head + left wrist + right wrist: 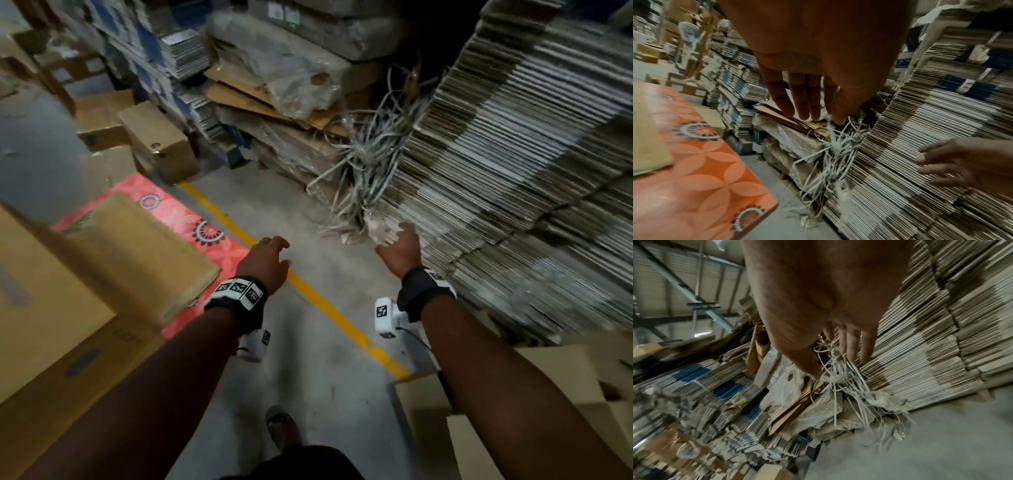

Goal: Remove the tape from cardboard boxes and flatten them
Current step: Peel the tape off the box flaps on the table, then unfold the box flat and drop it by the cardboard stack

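Note:
A brown cardboard box (pixel 137 253) lies on an orange floral surface (pixel 209 236) at my left, with a larger box (pixel 51 308) nearer me. My left hand (pixel 285 254) hovers over the floor just right of the box, fingers relaxed and empty (pixel 805 100). My right hand (pixel 394 238) is stretched forward with straight fingers (pixel 851 347), holding nothing. Right beyond its fingertips, a crumpled wad of clear tape (pixel 378 228) is against the foot of a tall stack of flattened cardboard (pixel 513 171); whether the fingers touch it I cannot tell.
A tangle of white strapping bands (pixel 370 154) lies between the flattened stack and a heap of wrapped cardboard (pixel 294 85). A yellow line (pixel 325 301) crosses the concrete floor. More boxes stand at the back left (pixel 157 140) and front right (pixel 565 394). My foot (pixel 281 425) is below.

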Tool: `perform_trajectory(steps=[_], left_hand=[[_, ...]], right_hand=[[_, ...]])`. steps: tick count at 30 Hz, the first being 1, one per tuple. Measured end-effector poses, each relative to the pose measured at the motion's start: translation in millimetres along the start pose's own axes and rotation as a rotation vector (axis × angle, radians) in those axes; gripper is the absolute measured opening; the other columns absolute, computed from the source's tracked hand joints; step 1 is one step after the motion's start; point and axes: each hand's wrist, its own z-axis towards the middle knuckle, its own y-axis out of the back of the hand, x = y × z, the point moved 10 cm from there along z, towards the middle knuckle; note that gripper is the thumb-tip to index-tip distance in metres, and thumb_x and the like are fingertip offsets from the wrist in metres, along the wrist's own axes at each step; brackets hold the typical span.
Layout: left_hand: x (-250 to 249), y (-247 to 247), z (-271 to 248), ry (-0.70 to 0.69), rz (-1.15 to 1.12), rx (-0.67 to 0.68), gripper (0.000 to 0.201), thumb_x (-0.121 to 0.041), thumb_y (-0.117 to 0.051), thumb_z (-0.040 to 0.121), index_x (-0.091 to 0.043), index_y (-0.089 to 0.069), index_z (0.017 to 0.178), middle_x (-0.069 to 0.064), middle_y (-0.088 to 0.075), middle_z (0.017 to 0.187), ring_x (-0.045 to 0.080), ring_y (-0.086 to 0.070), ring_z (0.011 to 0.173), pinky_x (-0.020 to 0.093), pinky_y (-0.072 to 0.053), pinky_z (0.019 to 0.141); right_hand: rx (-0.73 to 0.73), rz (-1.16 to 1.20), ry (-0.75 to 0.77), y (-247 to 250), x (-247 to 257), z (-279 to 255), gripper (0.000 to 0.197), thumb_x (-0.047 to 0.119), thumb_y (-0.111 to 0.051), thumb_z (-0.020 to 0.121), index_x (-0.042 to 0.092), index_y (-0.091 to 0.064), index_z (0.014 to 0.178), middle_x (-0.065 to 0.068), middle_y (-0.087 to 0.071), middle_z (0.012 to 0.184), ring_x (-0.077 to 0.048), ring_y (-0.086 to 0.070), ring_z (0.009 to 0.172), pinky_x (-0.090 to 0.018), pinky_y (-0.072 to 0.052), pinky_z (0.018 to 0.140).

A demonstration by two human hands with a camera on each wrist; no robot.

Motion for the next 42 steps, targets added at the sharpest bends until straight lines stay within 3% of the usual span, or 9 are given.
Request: perform_trajectory(steps=[3,6,12,21,26,29,33,38,42], left_hand=[[-12,-7,3,-0.024,-0.009,0.012,0.038,-0.025,-0.062,0.088,-0.019,-0.053,0.125,0.01,-0.057,0.122,0.03,-0.053,0.116,0.041,-0.043,0.1],[1,0,-5,-0.002,-0.019,-0.003,0.038,-0.024,-0.062,0.089,-0.017,-0.054,0.125,0.011,-0.057,0.123,0.03,-0.055,0.112,0.039,-0.043,0.098],[73,50,-42,0.14,-0.071,-0.133,0.036,-0.024,-0.065,0.087,-0.017,-0.056,0.121,0.01,-0.059,0.119,0.031,-0.058,0.107,0.041,-0.047,0.094],[204,148,-174,0.442,-0.075,-0.448,0.033,-0.023,-0.06,0.089,-0.02,-0.056,0.121,0.006,-0.056,0.121,0.026,-0.053,0.112,0.04,-0.046,0.094],[278,174,-271,0.707,-0.025,-0.524,0.034,-0.027,-0.062,0.087,-0.024,-0.056,0.121,0.004,-0.053,0.125,0.027,-0.05,0.118,0.043,-0.046,0.093],[311,174,-322,0.86,0.0,-0.546,0.041,-0.033,-0.064,0.086,-0.026,-0.054,0.126,0.004,-0.049,0.133,0.028,-0.046,0.123,0.046,-0.042,0.097],[339,165,-357,0.926,-0.002,-0.546,0.061,-0.048,-0.063,0.085,-0.016,-0.047,0.134,0.011,-0.048,0.135,0.033,-0.046,0.122,0.045,-0.042,0.095],[339,152,-353,0.831,0.055,-0.468,0.073,-0.061,-0.059,0.082,-0.024,-0.04,0.143,0.006,-0.034,0.153,0.028,-0.032,0.139,0.047,-0.031,0.11],[340,149,-351,0.803,0.081,-0.468,0.078,-0.057,-0.066,0.078,-0.028,-0.038,0.145,0.004,-0.03,0.155,0.024,-0.029,0.142,0.047,-0.027,0.112]], right_hand=[[0.037,-0.01,0.085,-18,20,-20,0.042,0.006,-0.077,0.071,0.003,-0.065,0.112,-0.015,-0.068,0.11,-0.029,-0.063,0.101,-0.022,-0.043,0.081],[0.117,0.05,0.13,-54,44,-41,0.022,0.001,-0.071,0.075,-0.001,-0.071,0.097,-0.01,-0.071,0.091,-0.022,-0.066,0.089,-0.011,-0.036,0.07],[0.339,0.039,0.23,-147,107,-88,0.015,0.004,-0.071,0.075,0.008,-0.071,0.09,-0.007,-0.072,0.085,-0.017,-0.063,0.076,-0.021,-0.046,0.073],[0.713,0.004,0.652,-287,247,-237,0.014,0.007,-0.071,0.077,0.007,-0.07,0.091,-0.001,-0.068,0.084,-0.008,-0.056,0.067,-0.012,-0.038,0.065],[0.898,-0.127,0.944,-348,297,-343,0.03,0.018,-0.075,0.076,0.01,-0.065,0.103,-0.007,-0.062,0.101,-0.021,-0.057,0.087,-0.03,-0.047,0.079],[0.875,-0.337,1.07,-372,303,-381,0.055,0.04,-0.076,0.074,0.017,-0.057,0.12,-0.008,-0.053,0.12,-0.028,-0.045,0.116,-0.04,-0.043,0.094],[0.818,-0.544,1.137,-388,297,-402,0.083,0.054,-0.077,0.069,0.019,-0.042,0.136,-0.008,-0.033,0.145,-0.031,-0.03,0.134,-0.047,-0.034,0.106],[0.737,-0.47,1.018,-396,291,-384,0.098,0.047,-0.082,0.067,0.01,-0.031,0.142,-0.02,-0.022,0.152,-0.038,-0.025,0.139,-0.044,-0.03,0.113],[0.787,-0.329,0.799,-402,277,-361,0.109,0.044,-0.088,0.06,0.004,-0.026,0.141,-0.022,-0.035,0.143,-0.038,-0.04,0.13,-0.043,-0.039,0.107]])
